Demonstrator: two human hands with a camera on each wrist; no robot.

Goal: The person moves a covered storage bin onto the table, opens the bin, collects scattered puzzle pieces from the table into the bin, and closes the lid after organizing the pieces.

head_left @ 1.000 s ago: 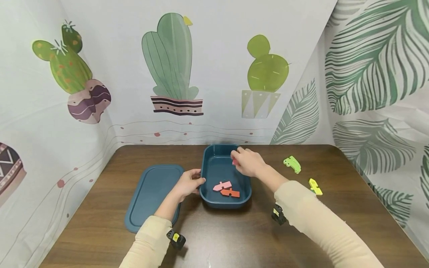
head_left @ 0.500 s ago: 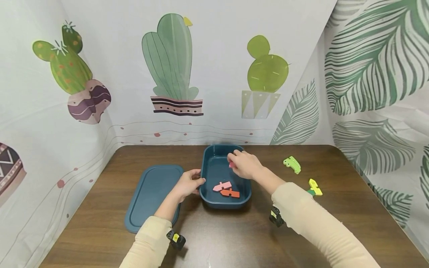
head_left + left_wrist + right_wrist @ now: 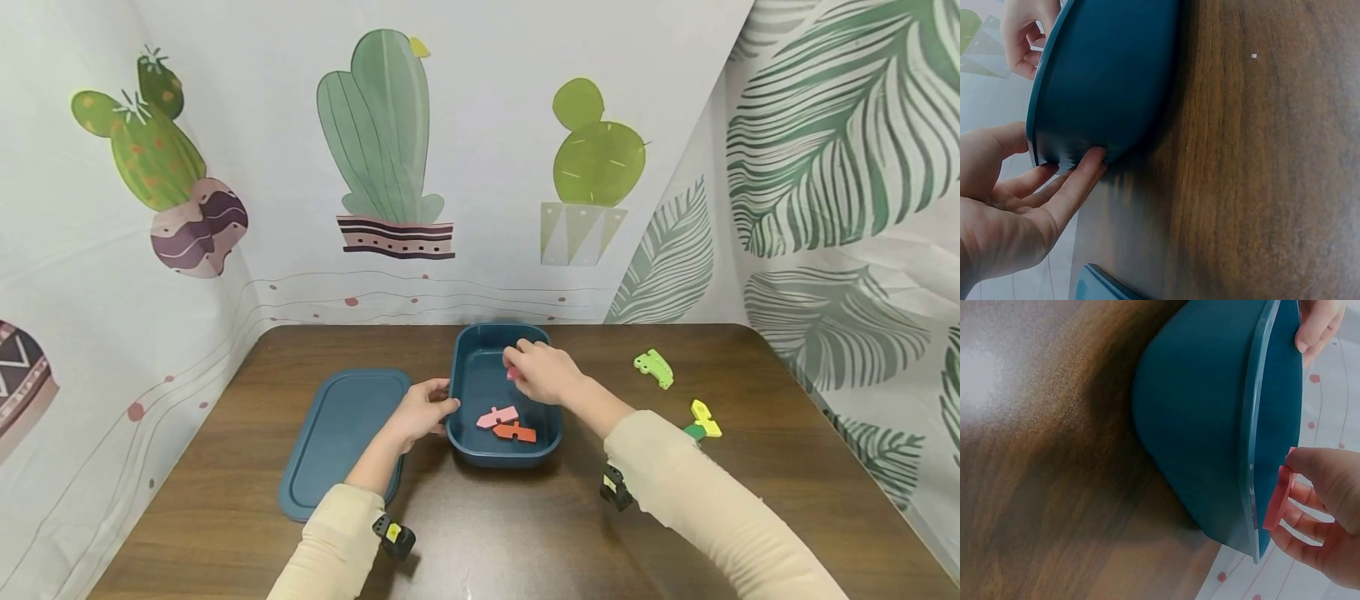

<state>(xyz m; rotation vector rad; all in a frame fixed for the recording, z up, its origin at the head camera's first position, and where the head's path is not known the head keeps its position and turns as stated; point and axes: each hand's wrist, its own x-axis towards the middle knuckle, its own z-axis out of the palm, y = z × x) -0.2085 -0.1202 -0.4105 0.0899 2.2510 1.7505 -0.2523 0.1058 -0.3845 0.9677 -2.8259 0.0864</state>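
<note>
Right hand (image 3: 546,372) pinching red piece (image 3: 1275,499) over blue box (image 3: 480,387); left hand (image 3: 422,410), fingers nearly straight, touching box wall.

Head cam looks down from above; both wrist cams close, sharing blue tub (image 3: 468,433).

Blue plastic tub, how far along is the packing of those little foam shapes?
Done: a pale pink foam shape and an orange foam shape lie inside the blue plastic tub. In hand: the right hand pinches a pink foam piece over the tub while the left hand touches its rim. Left: a green foam shape and a yellow foam shape lie on the brown wooden table; the blue lid lies beside the tub.
</note>
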